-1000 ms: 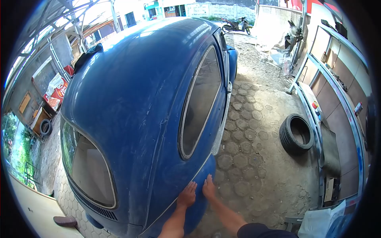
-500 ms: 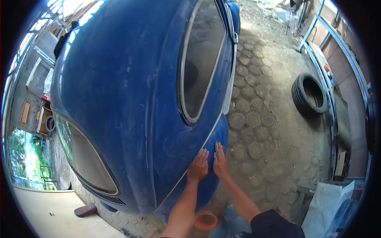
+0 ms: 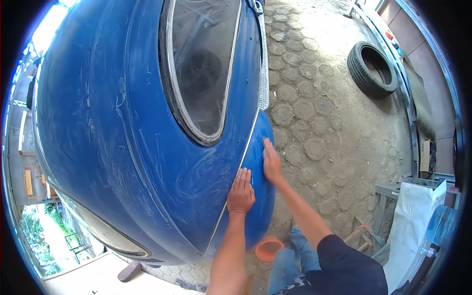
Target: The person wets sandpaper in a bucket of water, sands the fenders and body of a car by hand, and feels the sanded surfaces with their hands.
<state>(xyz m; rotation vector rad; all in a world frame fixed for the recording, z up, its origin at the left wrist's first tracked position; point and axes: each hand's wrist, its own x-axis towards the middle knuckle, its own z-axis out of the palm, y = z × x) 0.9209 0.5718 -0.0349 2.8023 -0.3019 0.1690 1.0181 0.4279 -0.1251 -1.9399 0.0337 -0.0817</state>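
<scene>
A blue car body (image 3: 147, 147) with a scuffed, scratched surface fills the left and middle of the head view. My left hand (image 3: 241, 191) lies flat on it, fingers stretched out together, beside the pale trim strip (image 3: 220, 219) along the fender seam. My right hand (image 3: 272, 162) rests against the outer curve of the rear fender (image 3: 256, 196), its fingers extended and slightly blurred. Whatever may lie beneath the right palm is hidden. Above both hands is the side window (image 3: 201, 64) with its metal frame.
An orange bucket (image 3: 269, 248) stands on the ground by my legs. To the right a loose tyre (image 3: 372, 70) lies on the hexagonal paving (image 3: 314, 147). A white sack (image 3: 415, 211) hangs over a metal stand at lower right. A pale board (image 3: 113, 278) is at lower left.
My view has shifted, so the car appears further left. My right hand has moved up along the fender, away from the left hand, which remains flat near the seam.
</scene>
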